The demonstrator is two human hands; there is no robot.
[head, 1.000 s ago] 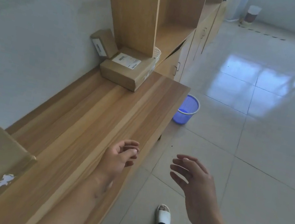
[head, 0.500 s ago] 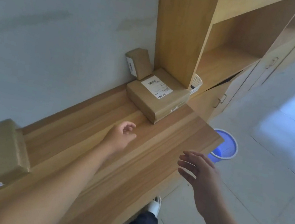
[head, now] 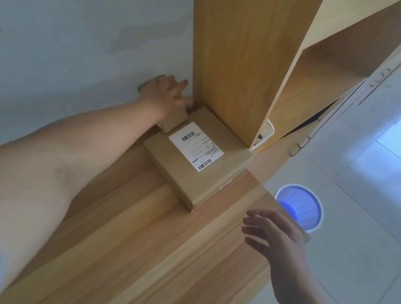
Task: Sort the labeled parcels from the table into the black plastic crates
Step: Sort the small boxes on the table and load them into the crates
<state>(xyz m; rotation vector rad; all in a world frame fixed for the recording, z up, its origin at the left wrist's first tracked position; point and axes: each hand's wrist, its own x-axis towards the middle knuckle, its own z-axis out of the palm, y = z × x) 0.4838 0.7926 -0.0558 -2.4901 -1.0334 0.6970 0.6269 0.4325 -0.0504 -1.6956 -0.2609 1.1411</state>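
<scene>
A flat cardboard parcel (head: 184,175) with a white barcode label lies on the wooden table (head: 149,255), pushed against the foot of a shelf unit. Behind it, a smaller cardboard parcel (head: 175,120) leans by the wall. My left hand (head: 165,92) lies on top of that small parcel with its fingers stretched out toward the shelf panel, covering most of it. My right hand (head: 272,238) hovers open over the table's right edge, holding nothing. No black crate is in view.
The tall wooden shelf unit (head: 238,51) stands on the table's far end, right above the parcels. A white perforated basket (head: 267,132) sits in its lower compartment. A blue waste bin (head: 299,207) stands on the tiled floor beside the table edge.
My left arm has stretched forward from mid-table onto the small parcel by the wall. The view has moved closer to the parcels; my right hand has stayed near the table edge.
</scene>
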